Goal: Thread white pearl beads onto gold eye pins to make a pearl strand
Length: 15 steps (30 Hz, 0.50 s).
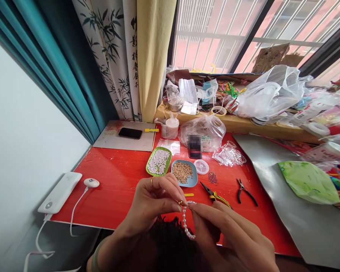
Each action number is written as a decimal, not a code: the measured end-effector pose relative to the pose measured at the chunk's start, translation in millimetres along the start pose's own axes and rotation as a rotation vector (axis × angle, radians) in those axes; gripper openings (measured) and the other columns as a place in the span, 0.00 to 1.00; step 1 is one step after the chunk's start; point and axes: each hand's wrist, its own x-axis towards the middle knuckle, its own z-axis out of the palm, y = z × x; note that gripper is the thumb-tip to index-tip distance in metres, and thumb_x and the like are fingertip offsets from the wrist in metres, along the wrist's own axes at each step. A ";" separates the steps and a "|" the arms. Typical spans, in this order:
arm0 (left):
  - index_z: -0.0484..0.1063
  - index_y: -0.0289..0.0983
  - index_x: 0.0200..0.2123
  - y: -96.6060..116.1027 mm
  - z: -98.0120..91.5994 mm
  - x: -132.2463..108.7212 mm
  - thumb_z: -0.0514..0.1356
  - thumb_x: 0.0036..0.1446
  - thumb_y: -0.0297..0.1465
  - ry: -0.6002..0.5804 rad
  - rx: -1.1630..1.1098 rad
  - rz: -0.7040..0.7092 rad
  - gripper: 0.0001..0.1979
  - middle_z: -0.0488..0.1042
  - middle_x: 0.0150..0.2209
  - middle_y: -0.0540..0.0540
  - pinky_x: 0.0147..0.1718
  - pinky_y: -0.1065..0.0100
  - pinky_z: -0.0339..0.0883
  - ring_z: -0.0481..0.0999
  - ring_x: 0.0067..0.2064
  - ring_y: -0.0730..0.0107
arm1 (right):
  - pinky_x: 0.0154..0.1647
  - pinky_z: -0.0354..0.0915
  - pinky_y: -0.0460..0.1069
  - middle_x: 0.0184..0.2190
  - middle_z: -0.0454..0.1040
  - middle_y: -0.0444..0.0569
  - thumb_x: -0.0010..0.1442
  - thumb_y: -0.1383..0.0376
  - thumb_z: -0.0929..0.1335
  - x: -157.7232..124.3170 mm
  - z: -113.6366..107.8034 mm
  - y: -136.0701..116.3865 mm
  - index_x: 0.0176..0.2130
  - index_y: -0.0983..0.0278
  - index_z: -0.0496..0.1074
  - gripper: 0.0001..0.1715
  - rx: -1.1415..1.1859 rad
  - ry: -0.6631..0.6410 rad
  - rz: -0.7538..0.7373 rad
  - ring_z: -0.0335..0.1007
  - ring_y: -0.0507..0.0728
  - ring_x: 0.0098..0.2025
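A bracelet of white pearl-like beads [184,223] hangs in a loop between my hands, over the table's front edge. My left hand [155,198] pinches one end, where a small gold-coloured piece shows at the fingertips. With thumb and forefinger, my right hand [229,226] grips the other end close beside it. The two sets of fingertips nearly touch, and the exact join is too small to make out. Just beyond them are a green tray [170,160] of white beads and a blue tray [195,181] of gold beads.
Black-and-yellow pliers [215,194] and black-handled pliers [245,192] lie to the right on the red table [110,177]. A clear spool [201,166] sits behind. At left are a phone [130,133] and a white power bank [60,192] with a cable. Plastic bags crowd the windowsill.
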 end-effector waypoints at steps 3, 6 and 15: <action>0.78 0.46 0.28 -0.1 0.6 -0.6 0.69 0.46 0.29 0.010 -0.004 -0.003 0.05 0.77 0.24 0.53 0.31 0.68 0.64 0.70 0.28 0.73 | 0.18 0.60 0.45 0.18 0.69 0.38 0.56 0.74 0.66 -2.0 2.0 -2.1 0.35 0.59 0.71 0.10 -0.025 0.049 0.015 0.64 0.48 0.17; 0.78 0.45 0.27 -0.6 1.0 -1.6 0.70 0.44 0.29 0.018 -0.006 -0.006 0.06 0.76 0.24 0.52 0.31 0.69 0.64 0.70 0.28 0.72 | 0.18 0.61 0.46 0.18 0.69 0.38 0.56 0.74 0.66 -3.6 3.7 -3.6 0.35 0.58 0.71 0.10 -0.060 0.072 0.020 0.65 0.49 0.17; 0.77 0.41 0.24 -3.0 2.7 -1.2 0.72 0.39 0.27 0.019 -0.167 -0.107 0.08 0.71 0.23 0.52 0.25 0.74 0.61 0.67 0.27 0.75 | 0.21 0.65 0.43 0.23 0.75 0.40 0.58 0.73 0.65 -2.8 2.8 2.0 0.39 0.58 0.72 0.12 0.277 -0.097 0.118 0.70 0.49 0.20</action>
